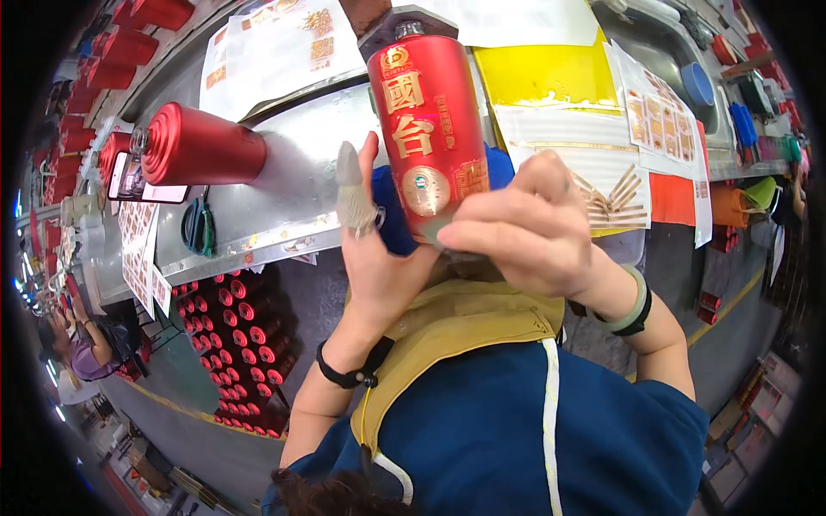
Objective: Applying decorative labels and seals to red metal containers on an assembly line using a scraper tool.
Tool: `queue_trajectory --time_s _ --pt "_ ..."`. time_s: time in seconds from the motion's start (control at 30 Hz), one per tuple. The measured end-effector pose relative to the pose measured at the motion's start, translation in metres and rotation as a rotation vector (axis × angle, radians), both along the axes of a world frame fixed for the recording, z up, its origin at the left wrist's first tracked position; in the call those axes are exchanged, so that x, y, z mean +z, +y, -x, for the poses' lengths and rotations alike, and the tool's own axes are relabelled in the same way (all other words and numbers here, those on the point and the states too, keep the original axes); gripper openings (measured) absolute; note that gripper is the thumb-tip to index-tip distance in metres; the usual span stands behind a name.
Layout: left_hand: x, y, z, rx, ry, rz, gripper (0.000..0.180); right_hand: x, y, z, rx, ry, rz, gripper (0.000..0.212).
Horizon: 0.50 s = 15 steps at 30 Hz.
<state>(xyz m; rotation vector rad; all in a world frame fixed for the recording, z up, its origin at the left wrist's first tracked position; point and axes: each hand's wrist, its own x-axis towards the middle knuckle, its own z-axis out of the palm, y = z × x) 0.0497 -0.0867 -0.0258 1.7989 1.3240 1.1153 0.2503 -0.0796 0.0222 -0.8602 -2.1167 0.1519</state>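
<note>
A glossy red bottle with raised gold lettering lies with its clear neck pointing away from me, its neck end by a dark metal fixture. My left hand holds it at the base from the left, with a grey-white wrapped finger stretched alongside. A round gold sticker shows on its lower side. Right by the base, my right hand is closed in a pinch, the fingertips at the bottle's lower edge; what they hold is hidden. Something blue shows behind the bottle.
On the metal bench to the left lie another red bottle, a phone and dark-handled scissors. Gold sticker sheets and a yellow sheet lie to the right. Racked red bottles stand below left.
</note>
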Motion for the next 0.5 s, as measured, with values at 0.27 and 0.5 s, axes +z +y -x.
queue_trajectory --time_s 0.27,0.5 --pt "0.003 0.003 0.005 0.007 0.211 -0.219 0.096 -0.012 0.02 -0.011 -0.11 -0.047 -0.116 0.021" --pt "-0.006 0.002 0.005 -0.019 0.142 -0.214 0.096 0.008 0.042 -0.015 -0.238 -0.045 -0.105 0.026"
